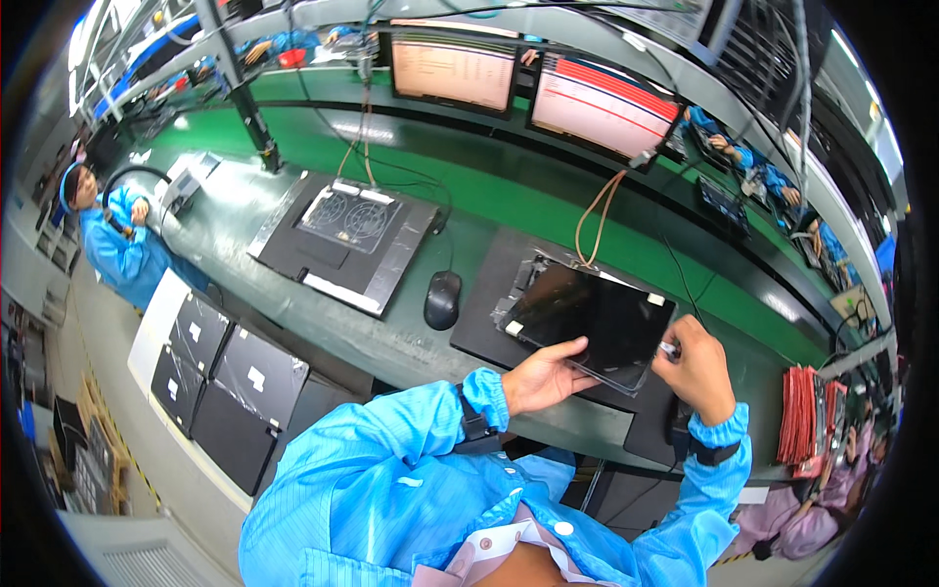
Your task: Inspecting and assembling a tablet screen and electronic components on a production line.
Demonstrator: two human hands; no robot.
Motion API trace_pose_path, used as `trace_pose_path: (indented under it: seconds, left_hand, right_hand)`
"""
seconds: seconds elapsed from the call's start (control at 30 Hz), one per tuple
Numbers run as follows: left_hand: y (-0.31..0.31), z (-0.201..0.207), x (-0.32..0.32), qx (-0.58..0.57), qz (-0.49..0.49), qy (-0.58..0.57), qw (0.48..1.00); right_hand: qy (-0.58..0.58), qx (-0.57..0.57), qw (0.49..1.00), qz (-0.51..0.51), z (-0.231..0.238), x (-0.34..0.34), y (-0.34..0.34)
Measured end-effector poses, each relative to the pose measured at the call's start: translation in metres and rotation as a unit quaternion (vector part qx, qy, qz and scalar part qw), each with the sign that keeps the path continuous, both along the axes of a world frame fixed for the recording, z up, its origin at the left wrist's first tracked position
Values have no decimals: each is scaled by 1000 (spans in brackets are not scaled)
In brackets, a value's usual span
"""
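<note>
A tablet-like panel (594,318) with a glossy black screen and pale tabs at its corners is tilted over a black mat (475,328). My left hand (544,378) grips its near edge, thumb on top and fingers underneath. At the panel's right edge, my right hand (698,364) is closed in a pinch around a small whitish piece, mostly covered by the fingers. Some small dark and metallic parts (523,279) show at the panel's left side.
A black mouse (443,300) and a board with two round grilles (347,217) lie to the left. Two monitors (603,108) stand behind; cables (597,220) hang down. Red folders (802,416) stand right. Dark wrapped panels (259,377) cover a side table. A co-worker (122,235) is at far left.
</note>
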State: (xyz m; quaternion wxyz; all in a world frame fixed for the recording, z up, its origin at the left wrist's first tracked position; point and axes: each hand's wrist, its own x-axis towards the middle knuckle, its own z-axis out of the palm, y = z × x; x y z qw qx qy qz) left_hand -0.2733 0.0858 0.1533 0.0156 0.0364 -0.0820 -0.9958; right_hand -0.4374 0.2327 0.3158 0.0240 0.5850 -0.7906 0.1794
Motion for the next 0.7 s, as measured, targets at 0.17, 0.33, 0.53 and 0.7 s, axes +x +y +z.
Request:
trace_pose_path:
  seconds: [0.17, 0.33, 0.53, 0.7]
  left_hand:
    - [0, 28, 32, -112, 69, -1, 991]
    - [-34, 39, 98, -174, 187, -24, 966]
    - [-137, -17, 210, -250, 451, -127, 847]
    - [-221, -27, 266, -259, 533, -118, 797]
  right_hand:
    - [-118, -11, 989, -88, -7, 31, 16]
    - [-164, -64, 979, -105, -24, 58, 17]
    - [-46, -47, 994, 85, -74, 71, -64]
    - [-111, -104, 978, 146, -105, 122, -182]
